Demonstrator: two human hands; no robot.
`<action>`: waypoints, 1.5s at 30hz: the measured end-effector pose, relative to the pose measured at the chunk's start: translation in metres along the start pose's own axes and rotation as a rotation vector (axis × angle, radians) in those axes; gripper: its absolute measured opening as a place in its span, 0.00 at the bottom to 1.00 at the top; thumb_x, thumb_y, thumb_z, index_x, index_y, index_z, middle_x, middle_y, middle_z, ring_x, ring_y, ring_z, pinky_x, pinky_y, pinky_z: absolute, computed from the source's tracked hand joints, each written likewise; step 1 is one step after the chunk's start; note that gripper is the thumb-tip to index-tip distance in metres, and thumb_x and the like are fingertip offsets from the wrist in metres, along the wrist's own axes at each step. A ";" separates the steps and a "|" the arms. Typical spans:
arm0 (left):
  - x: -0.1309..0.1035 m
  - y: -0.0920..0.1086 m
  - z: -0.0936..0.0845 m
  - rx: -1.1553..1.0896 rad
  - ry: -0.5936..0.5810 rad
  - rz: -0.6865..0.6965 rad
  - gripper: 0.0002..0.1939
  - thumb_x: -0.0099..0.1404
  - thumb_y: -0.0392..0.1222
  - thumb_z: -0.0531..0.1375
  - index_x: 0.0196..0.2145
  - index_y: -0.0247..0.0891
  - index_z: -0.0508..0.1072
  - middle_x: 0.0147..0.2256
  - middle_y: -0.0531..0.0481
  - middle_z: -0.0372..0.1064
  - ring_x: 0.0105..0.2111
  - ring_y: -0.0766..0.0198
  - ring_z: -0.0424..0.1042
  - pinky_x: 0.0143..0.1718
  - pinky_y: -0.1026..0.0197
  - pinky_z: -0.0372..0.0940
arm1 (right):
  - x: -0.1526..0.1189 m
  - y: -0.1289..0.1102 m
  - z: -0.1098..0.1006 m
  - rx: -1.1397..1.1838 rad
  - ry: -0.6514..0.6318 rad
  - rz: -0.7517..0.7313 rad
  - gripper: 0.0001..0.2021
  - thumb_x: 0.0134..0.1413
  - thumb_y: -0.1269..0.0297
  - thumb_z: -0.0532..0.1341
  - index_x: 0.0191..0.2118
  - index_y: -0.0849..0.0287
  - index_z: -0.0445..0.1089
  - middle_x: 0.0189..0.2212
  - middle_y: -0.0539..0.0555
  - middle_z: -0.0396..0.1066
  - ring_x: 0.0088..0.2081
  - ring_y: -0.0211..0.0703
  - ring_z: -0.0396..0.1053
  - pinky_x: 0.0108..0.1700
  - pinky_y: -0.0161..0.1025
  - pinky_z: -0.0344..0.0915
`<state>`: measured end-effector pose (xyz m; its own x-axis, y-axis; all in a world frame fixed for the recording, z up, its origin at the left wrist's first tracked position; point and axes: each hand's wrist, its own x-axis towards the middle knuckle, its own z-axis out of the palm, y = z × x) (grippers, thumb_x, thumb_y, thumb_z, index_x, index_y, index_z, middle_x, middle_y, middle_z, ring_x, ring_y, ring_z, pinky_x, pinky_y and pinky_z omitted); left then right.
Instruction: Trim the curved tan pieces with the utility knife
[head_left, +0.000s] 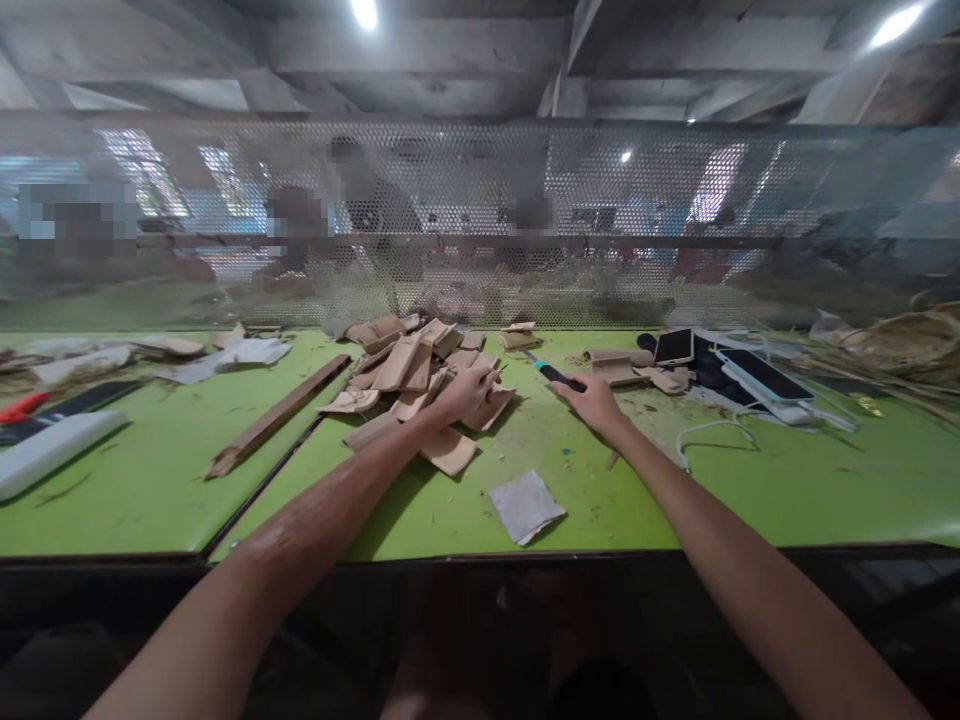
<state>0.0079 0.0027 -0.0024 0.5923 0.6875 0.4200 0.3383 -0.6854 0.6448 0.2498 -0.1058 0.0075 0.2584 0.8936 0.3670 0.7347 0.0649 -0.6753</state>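
My right hand (594, 402) rests low over the green table, its fingers wrapped round the dark handle of a narrow-bladed hand tool (551, 372) with a teal collar. The thin blade points away and to the left; whether it is a knife or a chisel is unclear. At the right side of a heap of curved tan wood-like pieces (405, 362), my left hand (472, 395) has its fingers drawn together. A small dark tip shows by those fingers, but what they hold is too small to name.
A folded grey cloth or paper (526, 507) lies near the table's front edge. Left is a long wooden strip (277, 415). Phones (765, 375), a white cable (712, 428) and a woven basket (911, 345) are at right. A perforated metal screen (465, 200) stands behind; people sit beyond it.
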 end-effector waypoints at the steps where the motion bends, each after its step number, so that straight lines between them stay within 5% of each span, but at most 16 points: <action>1: 0.000 -0.001 0.001 -0.017 0.000 -0.016 0.20 0.73 0.47 0.47 0.27 0.37 0.69 0.21 0.50 0.69 0.23 0.64 0.67 0.30 0.62 0.61 | 0.001 0.001 -0.001 0.017 0.034 0.009 0.26 0.51 0.42 0.61 0.37 0.64 0.78 0.23 0.55 0.71 0.25 0.43 0.62 0.27 0.38 0.54; 5: 0.004 -0.010 0.005 -0.055 0.012 -0.075 0.21 0.74 0.48 0.44 0.30 0.38 0.68 0.21 0.51 0.68 0.22 0.64 0.66 0.28 0.61 0.60 | -0.002 -0.004 -0.005 0.099 -0.018 -0.008 0.26 0.54 0.41 0.59 0.36 0.64 0.78 0.20 0.52 0.67 0.23 0.40 0.59 0.27 0.38 0.52; 12: 0.007 -0.014 0.005 0.015 0.026 -0.057 0.18 0.73 0.48 0.47 0.31 0.38 0.69 0.24 0.51 0.65 0.25 0.63 0.62 0.30 0.59 0.57 | -0.011 -0.018 0.000 0.052 -0.246 -0.058 0.25 0.54 0.44 0.61 0.43 0.62 0.80 0.29 0.55 0.74 0.27 0.41 0.63 0.31 0.39 0.55; 16: 0.007 -0.011 0.004 0.137 0.016 -0.005 0.16 0.71 0.48 0.53 0.28 0.38 0.66 0.25 0.51 0.64 0.26 0.64 0.59 0.30 0.59 0.52 | -0.009 -0.016 0.001 0.006 -0.234 -0.048 0.26 0.54 0.44 0.61 0.44 0.62 0.80 0.30 0.56 0.76 0.28 0.42 0.64 0.31 0.39 0.56; 23: 0.007 -0.015 0.006 0.122 0.002 0.009 0.16 0.73 0.45 0.50 0.30 0.37 0.68 0.24 0.51 0.63 0.25 0.66 0.59 0.29 0.61 0.53 | -0.011 -0.017 -0.001 0.004 -0.186 -0.095 0.23 0.54 0.46 0.62 0.42 0.62 0.80 0.35 0.58 0.78 0.32 0.46 0.69 0.34 0.40 0.60; 34: 0.004 -0.005 0.002 0.152 -0.021 -0.005 0.17 0.73 0.45 0.50 0.29 0.37 0.68 0.25 0.48 0.64 0.26 0.63 0.60 0.29 0.59 0.52 | -0.012 -0.020 -0.002 -0.048 -0.188 -0.039 0.24 0.53 0.46 0.63 0.44 0.62 0.79 0.31 0.57 0.76 0.26 0.43 0.66 0.29 0.39 0.56; 42: 0.002 0.002 -0.003 0.127 -0.056 -0.022 0.19 0.74 0.43 0.47 0.28 0.37 0.70 0.25 0.48 0.67 0.28 0.62 0.63 0.33 0.59 0.56 | 0.000 -0.001 -0.005 -0.044 0.021 -0.008 0.29 0.53 0.42 0.61 0.41 0.67 0.80 0.26 0.57 0.73 0.26 0.44 0.64 0.28 0.39 0.54; 45: 0.002 0.002 -0.003 0.099 -0.066 -0.043 0.20 0.74 0.44 0.47 0.29 0.37 0.71 0.24 0.48 0.67 0.27 0.63 0.63 0.33 0.59 0.56 | -0.003 -0.006 -0.005 0.018 -0.045 -0.017 0.29 0.53 0.40 0.60 0.40 0.66 0.80 0.24 0.56 0.72 0.25 0.42 0.62 0.28 0.39 0.53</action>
<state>0.0081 0.0034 0.0018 0.6218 0.7017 0.3479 0.4331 -0.6782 0.5937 0.2481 -0.1108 0.0136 0.2170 0.9115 0.3493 0.7271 0.0879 -0.6809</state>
